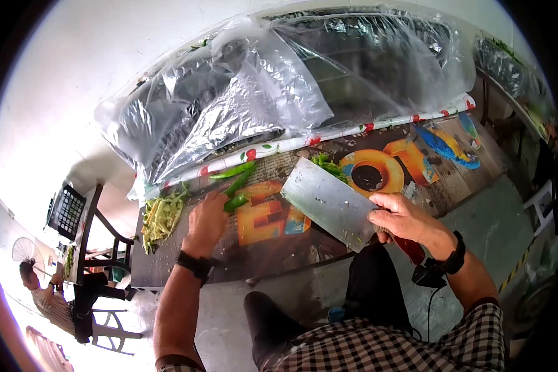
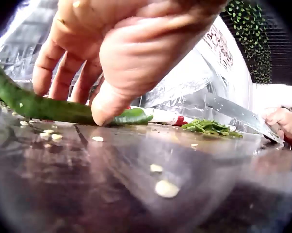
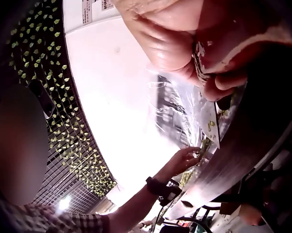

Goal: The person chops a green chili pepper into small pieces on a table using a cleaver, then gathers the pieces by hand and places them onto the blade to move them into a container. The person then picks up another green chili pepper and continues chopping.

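Green pepper point(image 2: 49, 108), lying on the tabletop, is what I have under my left hand point(image 1: 208, 218): the left wrist view shows the thumb on its near side and the fingers on its far side, pinching it. More long green peppers point(image 1: 234, 170) lie just beyond that hand, toward the far edge. Pale seeds point(image 2: 166, 188) are scattered over the wood near it.

With my right hand point(image 1: 409, 220) I grasp the dark red handle of a broad cleaver point(image 1: 325, 203), fingers wrapped round it; its blade, specked with bits, slants across the near edge to the right of the peppers. Just past the blade sits a small heap of cut greens point(image 1: 328, 166). Left of my left hand is a pile of yellow-green shreds point(image 1: 161, 220).

All this is on a wooden-looking table point(image 1: 189, 263) printed with letters, a cup and a parrot. Along its far side I see clear plastic sheeting point(image 1: 260, 93) above a cherry-patterned cloth border point(image 1: 291, 146). Far left, another person point(image 1: 56, 304) sits at a second table, near a fan point(image 1: 25, 250) and a black crate point(image 1: 68, 212).
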Demonstrator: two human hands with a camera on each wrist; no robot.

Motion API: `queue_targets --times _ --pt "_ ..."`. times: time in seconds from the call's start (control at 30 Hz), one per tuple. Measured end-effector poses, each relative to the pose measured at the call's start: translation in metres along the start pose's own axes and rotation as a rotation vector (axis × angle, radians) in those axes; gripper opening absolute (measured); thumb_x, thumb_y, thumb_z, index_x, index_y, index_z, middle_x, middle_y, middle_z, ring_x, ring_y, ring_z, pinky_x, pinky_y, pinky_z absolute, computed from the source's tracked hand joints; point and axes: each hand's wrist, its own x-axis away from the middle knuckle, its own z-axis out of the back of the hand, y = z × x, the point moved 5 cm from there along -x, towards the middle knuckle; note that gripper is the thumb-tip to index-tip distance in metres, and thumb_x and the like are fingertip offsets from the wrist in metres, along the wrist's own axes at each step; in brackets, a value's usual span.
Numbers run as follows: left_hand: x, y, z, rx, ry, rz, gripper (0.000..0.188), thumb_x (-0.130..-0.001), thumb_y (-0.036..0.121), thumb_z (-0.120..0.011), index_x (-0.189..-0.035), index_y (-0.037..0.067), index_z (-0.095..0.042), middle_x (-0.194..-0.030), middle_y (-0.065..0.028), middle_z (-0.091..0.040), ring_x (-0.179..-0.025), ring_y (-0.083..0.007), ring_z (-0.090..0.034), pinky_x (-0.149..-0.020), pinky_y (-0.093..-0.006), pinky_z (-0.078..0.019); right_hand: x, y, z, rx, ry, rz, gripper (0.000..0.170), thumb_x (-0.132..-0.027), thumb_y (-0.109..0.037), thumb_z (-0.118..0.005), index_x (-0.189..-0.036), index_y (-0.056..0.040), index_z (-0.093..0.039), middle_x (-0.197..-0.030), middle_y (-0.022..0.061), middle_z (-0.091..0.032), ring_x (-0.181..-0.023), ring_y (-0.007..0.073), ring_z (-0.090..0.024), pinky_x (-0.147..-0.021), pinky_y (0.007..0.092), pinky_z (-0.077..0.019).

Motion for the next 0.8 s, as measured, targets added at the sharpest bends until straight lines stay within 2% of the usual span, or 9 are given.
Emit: queue_targets --times 0.17,0.2,0.3,0.4,0.5,0.6,0.67,0.7,0.8 --pt "0.015 -0.002 0.002 -0.128 0.001 -0.014 0.028 -0.081 0.008 -0.064 -0.109 0.002 -0.063 -0.104 -0.0195 -0.064 -0.102 -0.0392 -0.061 -0.086 -0.0481 -0.0499 -0.001 0.005 0.001 -0.046 -0.006 0.017 0.025 -0.095 -0.016 -0.054 -0.111 0.0024 -0.060 -0.074 0.0017 -0.059 -0.058 0.0092 -0.061 -0.049 0.0240 -0.0467" --pt "0.018 -0.002 0.003 -0.131 0.007 -0.028 0.028 -0.082 0.009 -0.063 -0.110 0.003 -0.064 -0.102 -0.0201 -0.065 -0.100 -0.0396 -0.062 -0.085 -0.0485 -0.0497 -0.001 0.005 0.001 -0.051 -0.007 0.011 0.022 -0.096 -0.015 -0.054 -0.109 0.0022 -0.058 -0.074 0.0013 -0.058 -0.058 0.0089 -0.061 -0.049 0.0240 -0.0465" --pt "0.032 0.022 0.026 0.027 0.012 0.013 0.027 -0.085 0.009 -0.057 -0.111 0.008 -0.064 -0.090 -0.0194 -0.067 -0.090 -0.0433 -0.063 -0.079 -0.0519 -0.0502 -0.002 0.005 0.001 -0.054 -0.012 -0.002 0.018 -0.098 -0.014 -0.055 -0.105 0.0021 -0.056 -0.073 0.0006 -0.056 -0.058 0.0083 -0.060 -0.049 0.0240 -0.0461" --pt "0.043 0.042 0.037 0.337 0.055 -0.011 0.029 -0.087 0.010 -0.056 -0.115 0.007 -0.063 -0.094 -0.0225 -0.068 -0.090 -0.0439 -0.063 -0.079 -0.0516 -0.0498 -0.003 0.007 0.001 -0.048 -0.022 -0.008 0.021 -0.098 -0.014 -0.056 -0.110 0.0037 -0.055 -0.073 0.0008 -0.057 -0.058 0.0088 -0.060 -0.048 0.0240 -0.0461" --pt "0.046 0.053 0.040 0.486 -0.084 0.065 0.031 -0.087 0.011 -0.058 -0.117 0.006 -0.063 -0.098 -0.0227 -0.068 -0.095 -0.0416 -0.064 -0.080 -0.0511 -0.0499 -0.003 0.009 0.002 -0.054 -0.016 -0.014 0.030 -0.097 -0.014 -0.056 -0.119 0.0070 -0.053 -0.074 0.0015 -0.058 -0.057 0.0095 -0.060 -0.048 0.0243 -0.0462" --pt "0.050 0.062 0.044 0.457 -0.063 0.078 0.027 -0.087 0.009 -0.058 -0.113 0.001 -0.064 -0.095 -0.0210 -0.067 -0.091 -0.0400 -0.064 -0.083 -0.0436 -0.0503 -0.002 0.007 0.001 -0.047 0.006 -0.035 0.035 -0.096 -0.014 -0.055 -0.123 0.0079 -0.053 -0.074 0.0022 -0.059 -0.057 0.0100 -0.061 -0.048 0.0248 -0.0465" --pt "0.050 0.072 0.049 0.251 0.072 -0.052 0.028 -0.085 0.007 -0.061 -0.112 0.003 -0.065 -0.100 -0.0190 -0.067 -0.096 -0.0385 -0.063 -0.086 -0.0439 -0.0494 -0.002 0.007 0.001 -0.039 0.021 -0.055 0.035 -0.094 -0.015 -0.053 -0.122 0.0056 -0.058 -0.075 0.0026 -0.060 -0.058 0.0101 -0.061 -0.049 0.0251 -0.0469" --pt "0.053 0.077 0.049 0.150 0.137 -0.114 0.028 -0.084 0.006 -0.062 -0.112 0.004 -0.066 -0.102 -0.0180 -0.067 -0.099 -0.0378 -0.062 -0.087 -0.0440 -0.0490 -0.002 0.004 0.000 -0.031 0.009 -0.055 0.037 -0.093 -0.015 -0.053 -0.122 0.0078 -0.056 -0.073 0.0021 -0.059 -0.058 0.0099 -0.061 -0.049 0.0252 -0.0470" --pt "0.059 0.072 0.016 0.145 0.077 -0.080 0.031 -0.081 0.005 -0.065 -0.111 0.006 -0.067 -0.108 -0.0156 -0.067 -0.105 -0.0370 -0.060 -0.091 -0.0443 -0.0476 -0.004 0.008 0.001 -0.012 0.021 -0.042 0.036 -0.093 -0.015 -0.053 -0.119 0.0084 -0.056 -0.072 0.0021 -0.059 -0.058 0.0094 -0.060 -0.049 0.0250 -0.0466"
